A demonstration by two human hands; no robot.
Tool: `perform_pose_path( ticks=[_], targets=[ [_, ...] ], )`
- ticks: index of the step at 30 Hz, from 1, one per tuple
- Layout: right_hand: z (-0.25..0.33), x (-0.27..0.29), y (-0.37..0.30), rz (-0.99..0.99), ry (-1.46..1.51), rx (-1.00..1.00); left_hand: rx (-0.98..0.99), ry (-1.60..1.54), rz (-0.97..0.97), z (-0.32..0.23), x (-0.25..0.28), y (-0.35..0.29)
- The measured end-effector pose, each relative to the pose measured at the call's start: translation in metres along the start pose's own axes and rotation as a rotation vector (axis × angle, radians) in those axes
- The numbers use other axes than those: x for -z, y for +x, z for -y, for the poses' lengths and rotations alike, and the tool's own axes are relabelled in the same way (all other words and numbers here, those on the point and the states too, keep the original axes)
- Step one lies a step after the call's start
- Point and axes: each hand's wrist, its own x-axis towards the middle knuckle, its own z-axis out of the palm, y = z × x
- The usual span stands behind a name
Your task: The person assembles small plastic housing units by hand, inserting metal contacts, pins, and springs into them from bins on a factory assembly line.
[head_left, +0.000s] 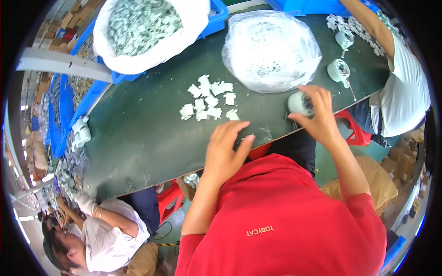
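My right hand (321,114) reaches to the table's edge, its thumb and fingers around a white round plastic housing (298,104). Dark parts show inside that housing. My left hand (228,148) hovers by the front edge with fingers and thumb apart, holding nothing. Ahead of it several small white plastic pieces (212,100) lie scattered on the dark green table (152,133). Beyond my right hand sits a clear plastic bag (271,50) full of white parts. To the right, a second round housing (338,70) with a thin wire and a third one (344,39) rest on the table.
A white sack (103,46) of pale green-grey pieces stands in a blue bin (216,16) at the far left. White connected parts (340,23) lie at the far right, beside a co-worker (400,78). Another person (110,234) sits at lower left. A red stool (357,133) is at right.
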Motion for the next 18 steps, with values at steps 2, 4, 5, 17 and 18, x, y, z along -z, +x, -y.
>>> perform_pose_path(
  ticks=[2, 4, 5, 17, 18],
  targets=[
    [0.026, -0.016, 0.005, 0.116, 0.171, 0.172, 0.106, -0.129, 0.088, -0.010, -0.004, 0.004],
    [0.045, -0.033, 0.005, 0.197, 0.269, 0.436, 0.141, -0.205, 0.126, -0.015, -0.002, 0.006],
    [0.051, -0.042, 0.005, 0.225, 0.289, 0.566, 0.137, -0.253, 0.147, -0.012, 0.004, 0.004],
    [0.101, -0.071, 0.031, 0.484, 0.768, 0.017, 0.204, 0.004, -0.164, 0.014, 0.018, -0.041],
    [0.111, -0.074, 0.033, 0.431, 0.746, 0.090, 0.215, 0.013, -0.143, 0.015, 0.018, -0.042]
  ],
)
